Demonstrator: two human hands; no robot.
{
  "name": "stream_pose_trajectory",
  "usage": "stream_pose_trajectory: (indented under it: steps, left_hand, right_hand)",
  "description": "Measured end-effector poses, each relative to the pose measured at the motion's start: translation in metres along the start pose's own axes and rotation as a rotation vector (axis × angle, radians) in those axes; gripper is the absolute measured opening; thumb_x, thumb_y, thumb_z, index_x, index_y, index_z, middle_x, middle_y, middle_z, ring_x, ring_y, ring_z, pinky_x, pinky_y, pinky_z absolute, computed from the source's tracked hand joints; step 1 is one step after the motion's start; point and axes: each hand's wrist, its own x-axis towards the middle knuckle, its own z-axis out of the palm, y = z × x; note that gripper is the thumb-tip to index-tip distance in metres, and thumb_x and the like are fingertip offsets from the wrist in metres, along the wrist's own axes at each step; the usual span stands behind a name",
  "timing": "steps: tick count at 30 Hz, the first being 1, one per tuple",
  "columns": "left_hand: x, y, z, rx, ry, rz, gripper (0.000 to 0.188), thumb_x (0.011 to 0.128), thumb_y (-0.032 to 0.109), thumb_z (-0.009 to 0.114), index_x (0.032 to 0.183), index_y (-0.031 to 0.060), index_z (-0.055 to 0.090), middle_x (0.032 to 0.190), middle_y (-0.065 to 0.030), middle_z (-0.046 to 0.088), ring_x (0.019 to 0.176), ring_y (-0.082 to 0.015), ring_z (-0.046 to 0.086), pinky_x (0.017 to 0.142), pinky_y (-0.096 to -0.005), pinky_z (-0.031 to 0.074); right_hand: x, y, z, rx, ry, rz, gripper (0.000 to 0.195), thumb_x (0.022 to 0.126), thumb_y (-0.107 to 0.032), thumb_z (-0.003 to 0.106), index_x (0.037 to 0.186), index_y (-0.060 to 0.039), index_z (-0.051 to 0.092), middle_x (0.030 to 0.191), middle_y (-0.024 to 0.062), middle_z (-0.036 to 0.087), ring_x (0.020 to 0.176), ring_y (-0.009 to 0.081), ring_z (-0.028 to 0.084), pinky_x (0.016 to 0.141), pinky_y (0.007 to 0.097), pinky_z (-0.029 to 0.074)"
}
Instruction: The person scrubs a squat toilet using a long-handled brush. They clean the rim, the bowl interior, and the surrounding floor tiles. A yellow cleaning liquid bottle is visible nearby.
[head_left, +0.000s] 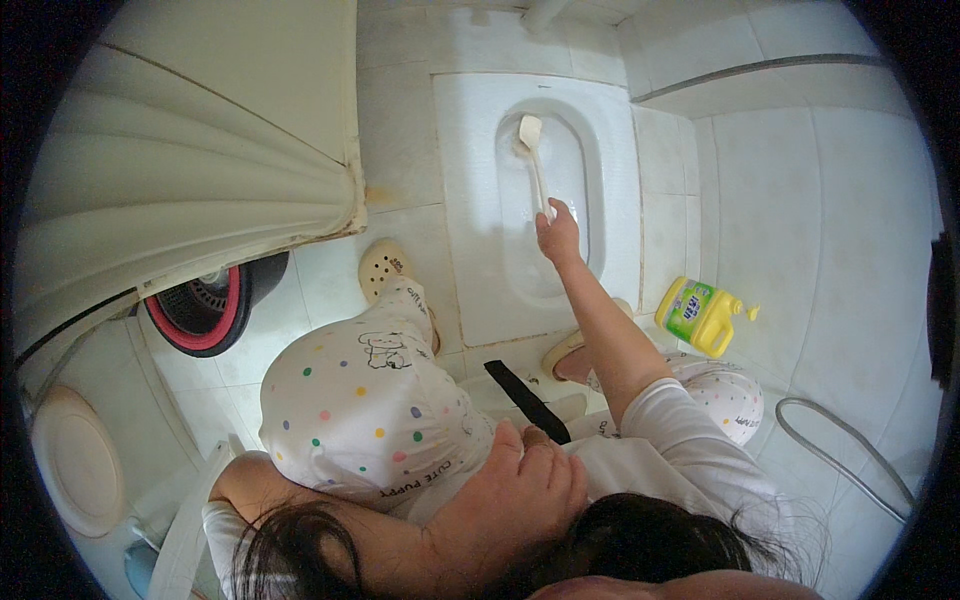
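A white long-handled cleaning brush is gripped near its handle's end by my right hand. My arm reaches forward over a white ceramic squat toilet set in the floor. The brush head rests inside the bowl, at its far left part, where the surface looks wet. My left hand lies with bent fingers against my clothing, close to my body. Whether anything is inside those fingers is hidden. Just ahead of it hangs a black strap.
A yellow jug of cleaner with a pump top stands right of the toilet. A metal hose hangs at the right. To the left are a cream cabinet, a black-and-red round object and a pale basin. My clog is beside the toilet.
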Motion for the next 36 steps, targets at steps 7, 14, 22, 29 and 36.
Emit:
stream_pose_trajectory:
  steps: [7,14,22,29,36]
  left_hand:
    - [-0.004,-0.004,-0.007,0.023,0.016,0.015,0.031,0.075,0.026,0.047,0.1,0.0077,0.054,0.085,-0.0126,0.057,0.081,-0.0252,0.054,0.07,-0.0441,0.044]
    - [-0.004,-0.003,0.001,0.05,0.105,0.018,0.03,0.075,0.026,0.048,0.098,0.008,0.054,0.083,-0.0121,0.056,0.079,-0.0247,0.054,0.069,-0.0447,0.044]
    - [-0.004,-0.001,0.001,0.003,0.043,0.008,0.029,0.075,0.026,0.048,0.098,0.0077,0.053,0.082,-0.0126,0.056,0.078,-0.0247,0.054,0.067,-0.0447,0.044]
    - [-0.001,-0.005,0.004,0.006,0.029,0.025,0.031,0.075,0.025,0.048,0.1,0.0075,0.053,0.083,-0.0121,0.056,0.08,-0.0255,0.054,0.067,-0.0447,0.044]
    - [-0.004,-0.006,-0.006,0.062,0.004,0.014,0.031,0.076,0.025,0.047,0.101,0.0077,0.053,0.085,-0.0112,0.056,0.082,-0.0257,0.054,0.071,-0.046,0.041]
  right_hand:
    - [0.006,0.036,-0.022,-0.188,-0.155,0.135,0.036,0.076,-0.019,0.058,0.109,-0.0056,0.054,0.098,0.0204,0.058,0.092,0.0327,0.056,0.08,0.0372,0.045]
    - [-0.011,-0.013,-0.026,0.501,-0.238,0.418,0.046,0.077,-0.025,0.06,0.117,-0.0058,0.048,0.066,0.008,0.055,0.04,0.0116,0.046,0.038,0.028,0.039]
    - [-0.058,0.023,-0.03,0.059,-0.316,0.123,0.045,0.074,-0.016,0.058,0.116,-0.0062,0.047,0.093,0.0222,0.058,0.087,0.0354,0.056,0.077,0.0383,0.045]
    - [0.018,0.046,-0.044,-0.185,-0.303,0.133,0.046,0.072,-0.014,0.058,0.115,-0.0035,0.047,0.099,0.0236,0.057,0.094,0.036,0.054,0.082,0.0406,0.043]
    - [0.038,0.01,-0.024,0.168,-0.475,0.456,0.044,0.074,-0.016,0.058,0.115,-0.0036,0.047,0.074,0.015,0.057,0.055,0.0204,0.055,0.045,0.0316,0.042]
